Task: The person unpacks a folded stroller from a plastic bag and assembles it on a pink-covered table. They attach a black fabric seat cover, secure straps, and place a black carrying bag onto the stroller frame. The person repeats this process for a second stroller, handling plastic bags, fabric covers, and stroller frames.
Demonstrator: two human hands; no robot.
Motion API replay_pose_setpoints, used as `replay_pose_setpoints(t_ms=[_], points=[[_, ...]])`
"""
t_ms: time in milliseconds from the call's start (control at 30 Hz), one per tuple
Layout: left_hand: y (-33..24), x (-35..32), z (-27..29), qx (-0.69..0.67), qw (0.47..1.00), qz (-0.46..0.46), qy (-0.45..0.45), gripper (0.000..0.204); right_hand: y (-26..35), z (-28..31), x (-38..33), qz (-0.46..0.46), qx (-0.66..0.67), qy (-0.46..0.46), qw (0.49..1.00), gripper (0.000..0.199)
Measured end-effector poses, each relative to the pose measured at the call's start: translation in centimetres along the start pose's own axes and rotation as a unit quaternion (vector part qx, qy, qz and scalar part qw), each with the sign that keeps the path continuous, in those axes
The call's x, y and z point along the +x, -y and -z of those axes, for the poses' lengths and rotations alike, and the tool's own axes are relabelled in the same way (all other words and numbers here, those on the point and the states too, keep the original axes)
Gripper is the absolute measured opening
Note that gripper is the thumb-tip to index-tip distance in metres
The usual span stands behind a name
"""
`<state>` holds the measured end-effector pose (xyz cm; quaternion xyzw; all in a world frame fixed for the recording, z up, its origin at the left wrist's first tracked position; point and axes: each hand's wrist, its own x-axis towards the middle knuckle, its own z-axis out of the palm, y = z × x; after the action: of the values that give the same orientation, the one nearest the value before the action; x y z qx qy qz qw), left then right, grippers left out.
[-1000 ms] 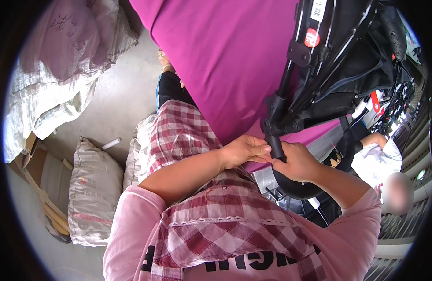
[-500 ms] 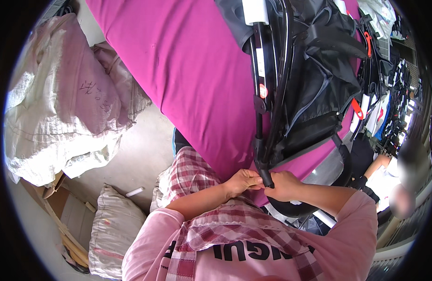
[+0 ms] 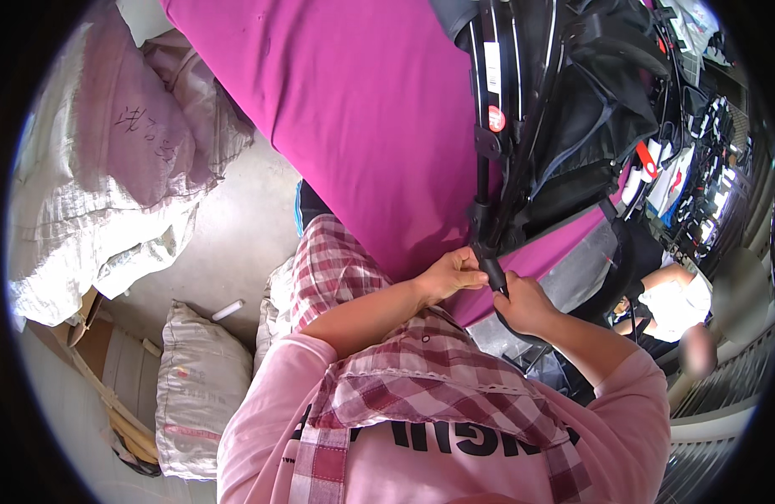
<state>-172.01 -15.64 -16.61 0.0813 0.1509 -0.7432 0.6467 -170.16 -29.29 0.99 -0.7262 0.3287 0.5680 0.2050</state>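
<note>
A black stroller frame (image 3: pixel 486 172) with dark fabric (image 3: pixel 576 155) lies on a magenta cloth-covered table (image 3: pixel 354 109). One of its tubes ends in a black sleeve (image 3: pixel 491 270) at the table's near edge, pointing toward me. My left hand (image 3: pixel 456 275) is pinched against the left side of that sleeve; whatever is between its fingertips is too small to make out. On the other side, my right hand (image 3: pixel 526 306) is closed round the sleeve's lower end, thumb along it. The palm side of the right hand is hidden.
Large white woven sacks (image 3: pixel 110 160) stand at the left, and a smaller stuffed sack (image 3: pixel 201 391) lies on the floor near a cardboard box (image 3: pixel 89 323). Another person (image 3: pixel 677 302) is at the right, near racks of dark parts (image 3: pixel 711 176).
The view has shifted, so the stroller sits higher and farther right. My right hand has moved from beside the tube end to lower round it; the left stays pinched beside the sleeve.
</note>
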Motion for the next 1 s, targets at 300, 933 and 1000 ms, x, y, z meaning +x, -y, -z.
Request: replay_pose_setpoints(t_ms=[300,933,1000], points=[[0.7,0.8,0.0,0.266,0.954,-0.045,-0.134,0.023,-0.7,-0.3,-2.0,0.009,-0.1,-0.073,0.992,0.031],[-10.5,3.8,-10.5,0.93,0.068,-0.179,0.313,0.045,-2.6,-3.8,-2.2,0.12,-0.096,-0.191,0.97,0.019],[-10.3,4.2,-11.2,0.937,0.025,-0.126,0.324,0.045,-2.2,-3.3,-2.9,0.105,-0.103,-0.16,0.976,0.015]])
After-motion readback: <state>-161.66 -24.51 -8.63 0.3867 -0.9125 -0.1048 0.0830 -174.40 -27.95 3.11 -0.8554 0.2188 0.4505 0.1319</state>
